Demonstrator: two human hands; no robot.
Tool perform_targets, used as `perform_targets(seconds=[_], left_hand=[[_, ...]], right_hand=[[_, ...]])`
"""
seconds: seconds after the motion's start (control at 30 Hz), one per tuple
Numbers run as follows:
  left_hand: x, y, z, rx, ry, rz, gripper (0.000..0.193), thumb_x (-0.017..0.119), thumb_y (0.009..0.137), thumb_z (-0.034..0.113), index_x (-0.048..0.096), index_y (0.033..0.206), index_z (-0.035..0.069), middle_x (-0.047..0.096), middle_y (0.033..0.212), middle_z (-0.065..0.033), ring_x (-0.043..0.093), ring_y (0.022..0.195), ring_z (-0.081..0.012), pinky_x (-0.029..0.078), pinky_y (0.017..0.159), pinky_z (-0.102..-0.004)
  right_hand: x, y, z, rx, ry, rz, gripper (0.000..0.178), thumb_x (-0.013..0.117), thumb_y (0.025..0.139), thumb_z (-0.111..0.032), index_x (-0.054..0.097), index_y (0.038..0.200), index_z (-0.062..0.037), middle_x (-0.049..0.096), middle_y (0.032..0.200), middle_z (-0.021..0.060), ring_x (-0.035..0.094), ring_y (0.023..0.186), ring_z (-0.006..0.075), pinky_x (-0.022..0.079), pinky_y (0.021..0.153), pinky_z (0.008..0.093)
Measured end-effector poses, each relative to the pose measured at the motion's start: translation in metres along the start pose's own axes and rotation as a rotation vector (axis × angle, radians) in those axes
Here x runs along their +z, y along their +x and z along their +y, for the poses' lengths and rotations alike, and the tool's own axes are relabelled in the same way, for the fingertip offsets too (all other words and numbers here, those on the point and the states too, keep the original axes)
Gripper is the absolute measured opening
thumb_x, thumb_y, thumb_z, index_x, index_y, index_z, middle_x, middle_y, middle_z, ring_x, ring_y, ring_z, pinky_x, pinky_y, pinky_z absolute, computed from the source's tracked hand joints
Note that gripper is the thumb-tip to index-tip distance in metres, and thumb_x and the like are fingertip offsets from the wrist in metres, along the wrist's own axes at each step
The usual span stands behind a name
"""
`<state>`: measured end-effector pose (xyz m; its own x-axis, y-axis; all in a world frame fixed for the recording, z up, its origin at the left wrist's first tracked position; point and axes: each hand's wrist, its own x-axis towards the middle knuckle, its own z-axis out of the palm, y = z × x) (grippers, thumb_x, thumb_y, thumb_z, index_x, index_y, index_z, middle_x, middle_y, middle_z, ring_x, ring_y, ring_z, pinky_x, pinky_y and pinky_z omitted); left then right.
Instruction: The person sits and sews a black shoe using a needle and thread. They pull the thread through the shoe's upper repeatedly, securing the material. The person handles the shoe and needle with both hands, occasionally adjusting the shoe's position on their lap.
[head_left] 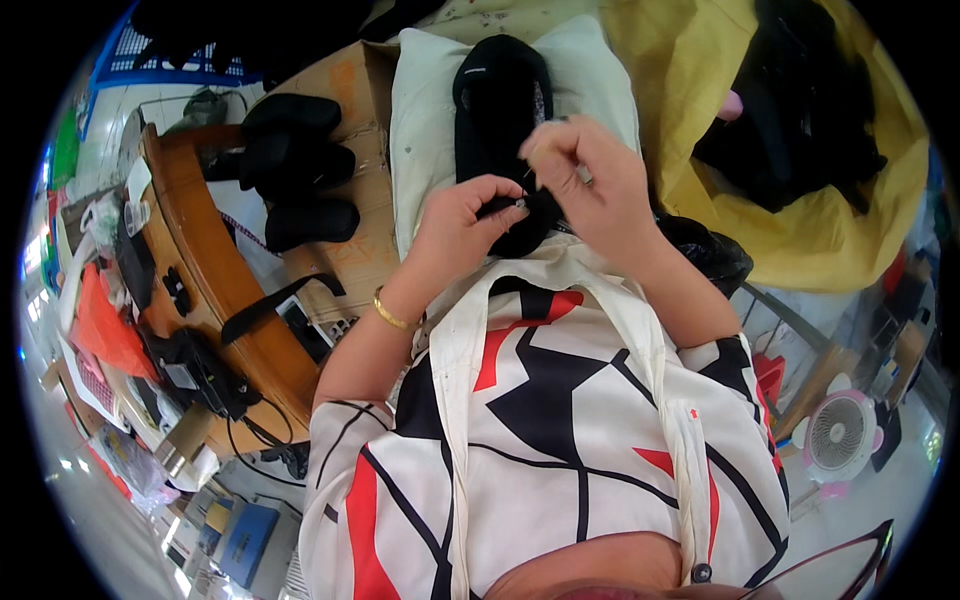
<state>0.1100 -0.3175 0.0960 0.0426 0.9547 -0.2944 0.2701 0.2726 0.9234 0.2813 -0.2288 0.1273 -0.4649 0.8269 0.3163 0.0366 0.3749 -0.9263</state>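
Note:
A black slipper (480, 150) with a patterned lining lies on a white cushion (425, 110) in front of me, its toe pointing away. Over the near end of it, my left hand (465, 220) is closed in a pinch; a tiny pale thing shows at the fingertips, too small to name. My right hand (598, 185) is raised just to the right, its thumb and forefinger pressed together above the slipper. Whatever those fingers hold is too fine to make out. The fingers of both hands partly cover the near end of the slipper.
Several black slippers (298, 165) rest on a cardboard box (350, 120) at the left, beside a wooden sewing table (210, 290). A large yellow sack (810, 250) with black pieces (800, 120) stands at the right. A small fan (840, 430) is at the lower right.

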Motion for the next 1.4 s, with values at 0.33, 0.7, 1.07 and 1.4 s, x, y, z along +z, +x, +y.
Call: perform_targets(seconds=[0.33,0.7,1.07,1.4], left_hand=[[0.004,-0.018,-0.001,0.358,0.335,0.139,0.021,0.079,0.075,0.003,0.073,0.096,0.007,0.071,0.088,-0.0078,0.064,0.08,-0.0262,0.051,0.067,-0.0337],[0.003,-0.009,-0.006,0.395,0.395,0.153,0.025,0.077,0.074,-0.003,0.072,0.096,0.005,0.071,0.089,-0.0075,0.065,0.083,-0.0237,0.051,0.072,-0.0321],[0.006,-0.015,-0.021,0.601,0.585,0.231,0.036,0.071,0.063,-0.004,0.069,0.095,0.011,0.071,0.091,-0.0037,0.066,0.082,-0.0255,0.055,0.071,-0.0341],[0.01,-0.016,-0.031,0.738,0.597,0.334,0.027,0.073,0.068,0.003,0.07,0.094,0.008,0.071,0.092,-0.0044,0.066,0.078,-0.0234,0.056,0.067,-0.0313]], right_hand=[[-0.196,0.004,-0.012,0.307,1.118,0.586,0.015,0.05,0.101,-0.006,0.051,0.087,0.0005,0.039,0.061,0.0005,0.037,0.051,0.0128,0.053,0.076,0.0307],[-0.316,-0.042,0.043,0.014,0.53,1.222,0.022,0.045,0.098,0.0,0.046,0.076,0.0014,0.048,0.066,0.0097,0.051,0.061,0.0207,0.041,0.11,0.0601],[-0.048,-0.032,0.022,0.577,0.021,-0.339,0.012,0.064,0.095,-0.014,0.067,0.105,-0.0093,0.06,0.069,-0.0007,0.053,0.06,0.0067,0.042,0.056,0.0226],[-0.018,-0.034,0.031,0.22,-0.303,-0.502,0.013,0.062,0.09,-0.014,0.069,0.099,-0.0082,0.068,0.075,0.0137,0.065,0.067,0.0345,0.051,0.061,0.0422]])
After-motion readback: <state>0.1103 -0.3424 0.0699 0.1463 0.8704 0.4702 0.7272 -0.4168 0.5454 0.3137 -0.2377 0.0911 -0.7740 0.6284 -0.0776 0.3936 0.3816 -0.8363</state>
